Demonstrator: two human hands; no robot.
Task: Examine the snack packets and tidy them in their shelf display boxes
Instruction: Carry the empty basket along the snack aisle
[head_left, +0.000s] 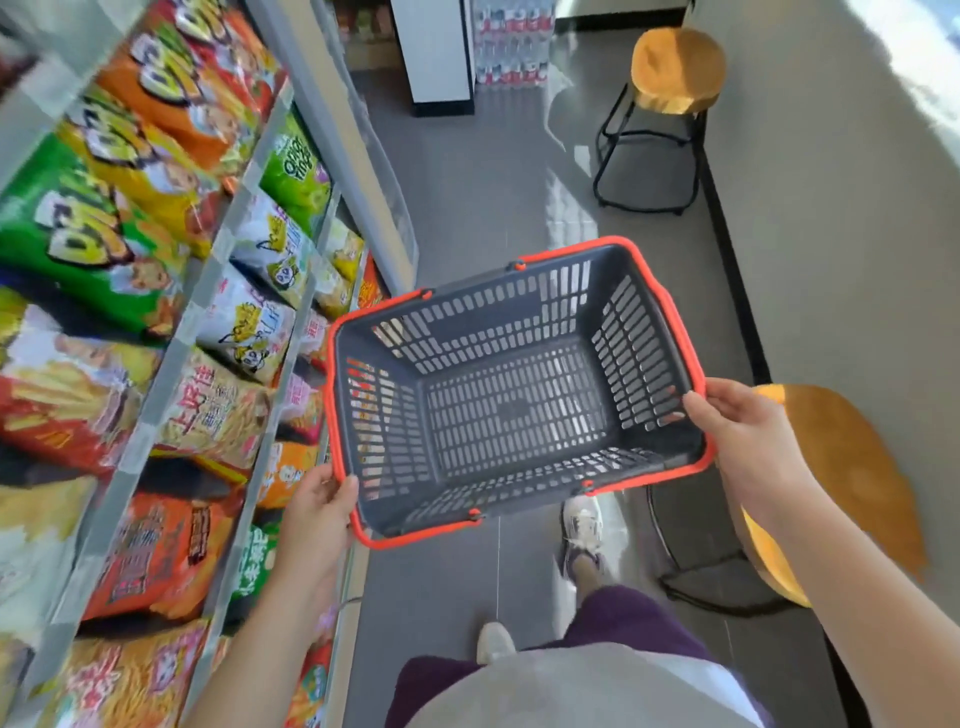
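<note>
I hold an empty dark grey shopping basket (519, 405) with an orange rim over the aisle floor. My left hand (319, 514) grips its near-left corner, thumb over the rim. My right hand (737, 431) grips the right rim. Snack packets fill the shelves on my left: green, yellow and orange bags (130, 171) on an upper shelf, white and green bags (270, 249) on the shelf below, and orange packets (161, 551) nearer to me. The packets stand leaning in rows; no display boxes are plainly visible.
Grey shelf edges (171, 374) run diagonally at the left. Two black-legged stools with yellow-brown seats stand at the right, one far (675, 67), one close (841, 488) by my right arm. A white cabinet (436, 52) and stacked bottles (511, 41) are at the aisle's far end.
</note>
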